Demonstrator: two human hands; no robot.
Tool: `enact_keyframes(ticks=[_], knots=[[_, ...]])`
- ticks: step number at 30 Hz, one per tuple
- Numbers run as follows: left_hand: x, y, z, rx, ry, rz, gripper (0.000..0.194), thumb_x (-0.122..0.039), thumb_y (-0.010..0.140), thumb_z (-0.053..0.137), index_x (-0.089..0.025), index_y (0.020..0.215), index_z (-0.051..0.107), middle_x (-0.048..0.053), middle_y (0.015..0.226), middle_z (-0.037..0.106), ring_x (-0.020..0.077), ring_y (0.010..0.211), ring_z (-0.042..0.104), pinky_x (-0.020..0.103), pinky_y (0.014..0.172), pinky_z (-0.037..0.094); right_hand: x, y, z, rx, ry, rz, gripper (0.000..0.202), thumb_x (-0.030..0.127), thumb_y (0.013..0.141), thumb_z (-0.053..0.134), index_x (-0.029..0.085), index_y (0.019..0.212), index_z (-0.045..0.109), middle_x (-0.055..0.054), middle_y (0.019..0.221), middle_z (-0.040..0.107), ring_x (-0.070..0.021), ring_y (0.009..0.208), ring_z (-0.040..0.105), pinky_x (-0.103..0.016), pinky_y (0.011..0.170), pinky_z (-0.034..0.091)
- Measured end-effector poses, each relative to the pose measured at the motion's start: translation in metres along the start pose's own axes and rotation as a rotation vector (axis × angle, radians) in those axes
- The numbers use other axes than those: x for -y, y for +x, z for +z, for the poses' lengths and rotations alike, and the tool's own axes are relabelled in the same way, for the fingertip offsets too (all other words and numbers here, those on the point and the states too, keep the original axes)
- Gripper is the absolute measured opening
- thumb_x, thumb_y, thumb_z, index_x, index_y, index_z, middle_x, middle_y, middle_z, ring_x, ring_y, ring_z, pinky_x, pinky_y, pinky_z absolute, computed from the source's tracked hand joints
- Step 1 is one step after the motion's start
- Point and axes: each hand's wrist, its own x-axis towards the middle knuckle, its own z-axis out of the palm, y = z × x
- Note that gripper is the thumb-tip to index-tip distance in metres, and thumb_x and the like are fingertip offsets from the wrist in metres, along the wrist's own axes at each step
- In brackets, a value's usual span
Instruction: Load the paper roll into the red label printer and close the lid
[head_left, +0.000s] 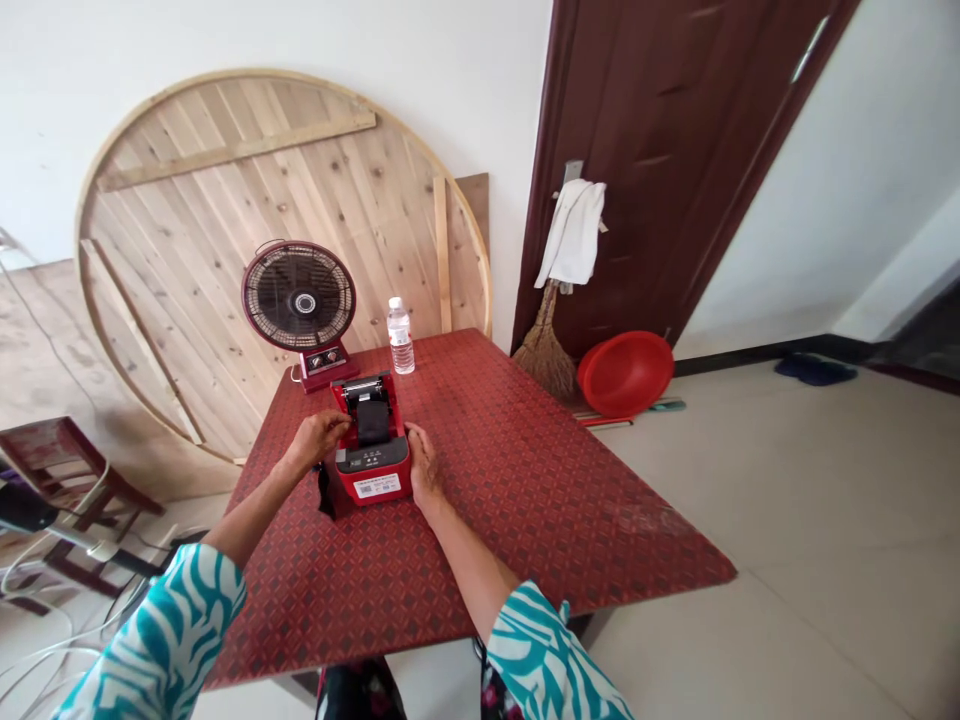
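A red and black label printer (375, 484) stands on the patterned red table (525, 500), its lid raised. Inside it lies a black roll or ribbon (372, 420). My left hand (321, 437) is closed in a pinch at the printer's left edge; whatever its fingertips hold is too small to make out. My right hand (424, 465) grips the printer's right side, with the fingers partly hidden along the casing. A black strip (324, 492) lies on the table just left of the printer.
A dark red fan (300, 300) and a water bottle (400, 338) stand at the table's far end. Behind leans a round wooden tabletop (262, 190). A broom (547, 350) and a red basin (630, 373) are by the door; a wooden chair (67, 480) stands left.
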Motion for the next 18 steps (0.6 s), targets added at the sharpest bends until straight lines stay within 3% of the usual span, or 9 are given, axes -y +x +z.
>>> enact_keyframes(ticks=[3, 7, 18], knots=[[-0.004, 0.019, 0.006, 0.106, 0.114, 0.159, 0.014, -0.013, 0.071, 0.058, -0.02, 0.062, 0.066, 0.005, 0.075, 0.068, 0.0197, 0.08, 0.066, 0.024, 0.074, 0.046, 0.002, 0.0, 0.001, -0.003, -0.008, 0.013, 0.037, 0.049, 0.084, 0.05, 0.024, 0.104, 0.07, -0.004, 0.109, 0.071, -0.0222, 0.105, 0.061, -0.036, 0.097, 0.043], [-0.001, 0.031, 0.009, 0.29, 0.144, 0.169, 0.019, -0.007, 0.067, 0.055, -0.02, 0.06, 0.067, 0.005, 0.071, 0.068, 0.0214, 0.081, 0.068, 0.024, 0.076, 0.048, 0.004, 0.0, 0.003, -0.018, -0.012, 0.007, 0.034, 0.045, 0.084, 0.05, 0.025, 0.101, 0.071, -0.004, 0.108, 0.071, -0.0213, 0.105, 0.061, -0.035, 0.098, 0.042], [-0.012, 0.045, 0.033, 0.3, 0.208, -0.018, 0.014, -0.01, 0.063, 0.062, -0.017, 0.072, 0.071, 0.011, 0.067, 0.069, 0.0246, 0.071, 0.069, 0.026, 0.065, 0.049, 0.004, 0.003, 0.003, -0.024, -0.022, -0.024, 0.029, 0.041, 0.083, 0.052, 0.027, 0.097, 0.072, -0.002, 0.104, 0.072, -0.0206, 0.103, 0.061, -0.034, 0.097, 0.043]])
